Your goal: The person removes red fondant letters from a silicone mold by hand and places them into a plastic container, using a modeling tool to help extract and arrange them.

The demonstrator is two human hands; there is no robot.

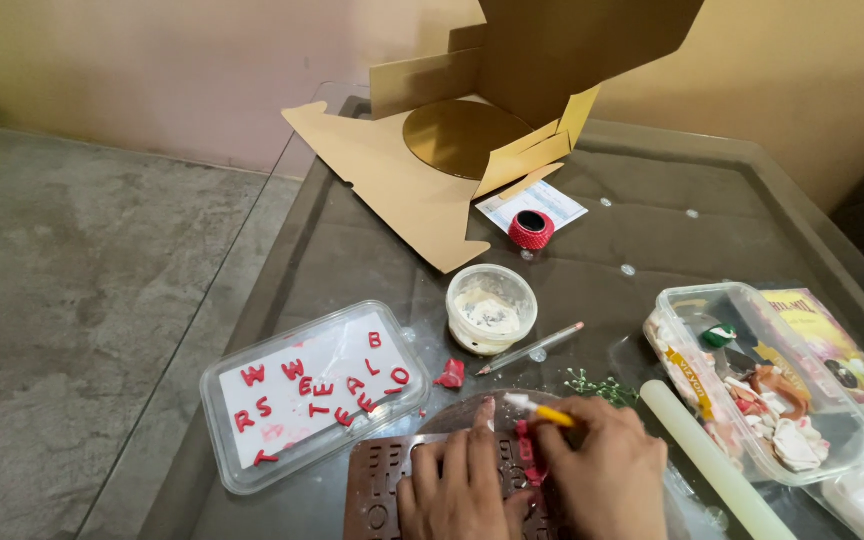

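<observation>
The left hand (pixel 457 480) is pressing flat, fingers extended, on the brown letter mould (pixel 382 490) at the glass table's (pixel 652 220) near edge, while the right hand (pixel 607 470) is gripping a thin yellow-and-white tool (pixel 542 408) over soft red paste (pixel 526 450) in the mould.

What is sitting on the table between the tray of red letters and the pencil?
In the head view, a small red lump of clay lies on the glass between the tray of red letters and the pencil.
</observation>
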